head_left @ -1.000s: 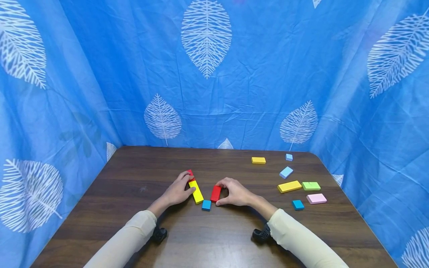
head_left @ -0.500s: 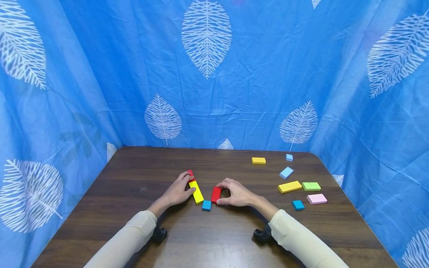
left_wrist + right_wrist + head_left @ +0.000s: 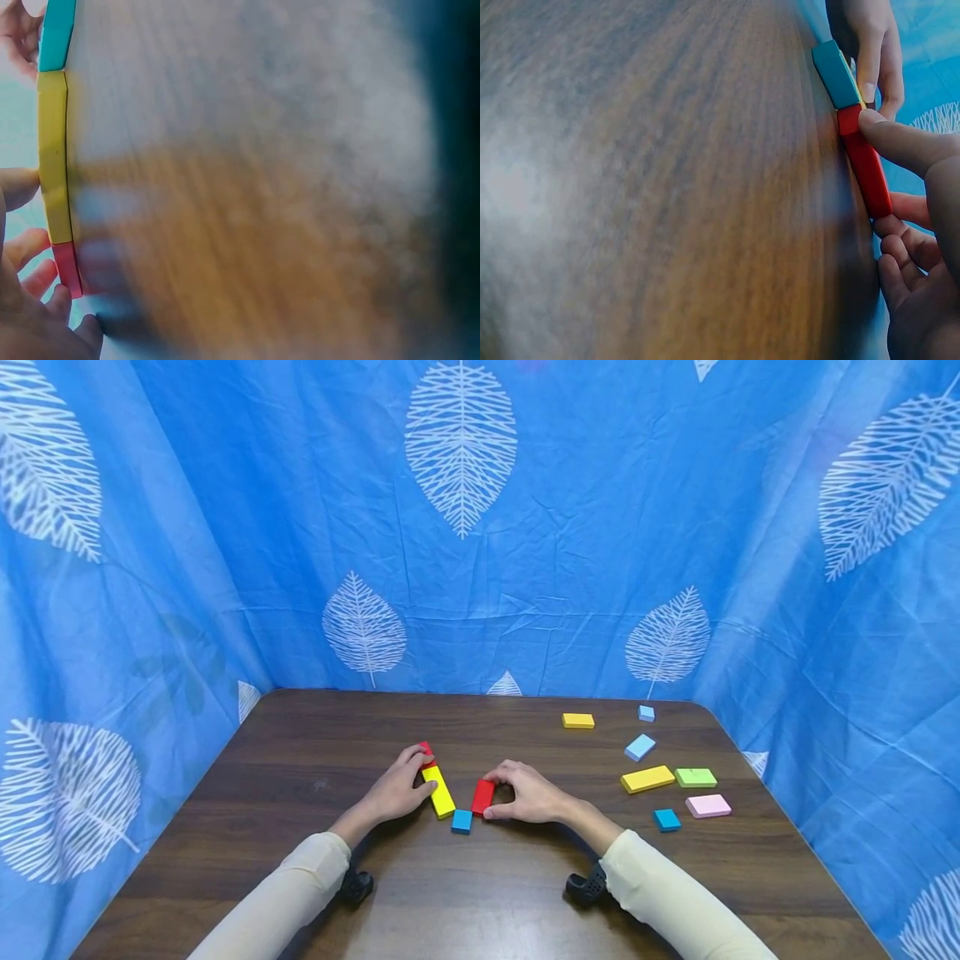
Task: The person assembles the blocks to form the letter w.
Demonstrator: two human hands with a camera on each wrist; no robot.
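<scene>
In the head view a small red block (image 3: 426, 752), a long yellow block (image 3: 439, 792), a blue block (image 3: 462, 821) and another red block (image 3: 483, 797) form a V-like row on the table. The left hand (image 3: 397, 787) has its fingers at the small red block, which they partly cover, and its thumb against the yellow block. With thumb and forefinger, the right hand (image 3: 528, 792) holds the other red block by its two ends. That block's near end meets the blue block's corner; in the right wrist view the blue block (image 3: 836, 73) adjoins the red one (image 3: 864, 161).
On the right of the brown table (image 3: 465, 902) lie several loose blocks: orange-yellow (image 3: 578, 721), small light blue (image 3: 647, 713), light blue (image 3: 640, 747), long yellow (image 3: 648, 779), green (image 3: 696, 777), pink (image 3: 708, 806) and teal (image 3: 667, 820). A blue leaf-patterned curtain (image 3: 555, 568) surrounds the table.
The right hand and the red block it holds have shifted by a hair at most. Left hand and other blocks stay where they were.
</scene>
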